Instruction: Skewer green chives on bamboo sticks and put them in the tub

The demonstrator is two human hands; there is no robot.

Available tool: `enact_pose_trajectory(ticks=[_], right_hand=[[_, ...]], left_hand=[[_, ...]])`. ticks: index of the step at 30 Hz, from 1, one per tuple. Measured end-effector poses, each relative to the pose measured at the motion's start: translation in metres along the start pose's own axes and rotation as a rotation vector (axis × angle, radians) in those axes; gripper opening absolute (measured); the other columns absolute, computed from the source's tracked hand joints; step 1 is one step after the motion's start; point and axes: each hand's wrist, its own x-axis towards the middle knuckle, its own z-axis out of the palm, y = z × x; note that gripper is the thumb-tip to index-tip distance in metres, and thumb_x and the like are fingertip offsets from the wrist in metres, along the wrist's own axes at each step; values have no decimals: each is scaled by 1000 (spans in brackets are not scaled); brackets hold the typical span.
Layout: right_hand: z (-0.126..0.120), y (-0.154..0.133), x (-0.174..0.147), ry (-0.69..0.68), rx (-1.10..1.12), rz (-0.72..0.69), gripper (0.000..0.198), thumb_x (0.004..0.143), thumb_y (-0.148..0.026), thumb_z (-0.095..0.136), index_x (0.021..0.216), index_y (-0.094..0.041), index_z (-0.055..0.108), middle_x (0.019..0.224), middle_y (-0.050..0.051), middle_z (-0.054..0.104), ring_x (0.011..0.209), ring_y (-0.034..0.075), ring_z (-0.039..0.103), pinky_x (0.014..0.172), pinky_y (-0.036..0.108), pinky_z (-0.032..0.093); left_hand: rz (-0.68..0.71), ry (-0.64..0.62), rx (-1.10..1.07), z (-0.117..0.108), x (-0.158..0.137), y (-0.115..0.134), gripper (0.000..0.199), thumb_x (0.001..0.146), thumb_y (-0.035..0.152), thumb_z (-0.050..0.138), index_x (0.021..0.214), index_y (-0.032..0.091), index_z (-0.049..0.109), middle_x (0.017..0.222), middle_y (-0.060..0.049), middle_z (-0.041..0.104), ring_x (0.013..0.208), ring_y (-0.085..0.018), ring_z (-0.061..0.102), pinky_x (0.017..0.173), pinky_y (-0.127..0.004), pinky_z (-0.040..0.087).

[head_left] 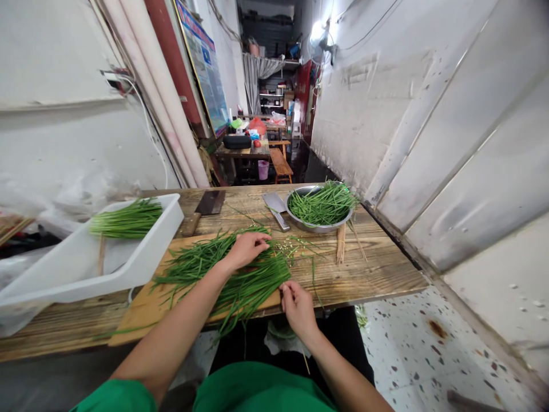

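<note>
Two spreads of long green garlic chives [253, 285] lie on a wooden cutting board [165, 294], their cut ends toward the right. My left hand [247, 249] rests on top of the chives, its fingers loosely bent and apart near the pale cut ends. At the front right corner of the pile, my right hand [297, 306] is closed in a pinch. A thin bamboo skewer [306, 360] sticks out below that wrist, in line with the pinch; its upper part is hidden by the hand. Small pale chive bits [289, 247] are scattered beyond the pile.
A metal bowl [306, 224] heaped with chives stands at the back right, with bamboo skewers [341, 245] before it. A metal scraper [277, 207] and a cleaver [209, 203] lie behind the board. At left, a white tray [165, 232] holds a skewered chive bunch.
</note>
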Motion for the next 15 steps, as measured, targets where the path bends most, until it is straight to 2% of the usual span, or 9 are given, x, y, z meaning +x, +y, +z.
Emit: enact_pose_trajectory(ticks=[6,15], right_hand=[[-1,0,0,-9,3,6,28,88,-34,37,75,-17,54,44,-6,41,39,10,40,42,19,30],[0,0,0,-2,1,4,27,88,-34,37,76,-16,54,44,-6,42,40,10,40,43,19,31]], left_hand=[[-4,-49,-48,5,-1,-3,22,74,32,53,83,20,69,87,-1,70,82,-17,62,78,-26,42],[-41,-115,-221,5,-4,4,20,72,30,53,73,15,67,71,-1,69,67,-14,61,66,-22,43]])
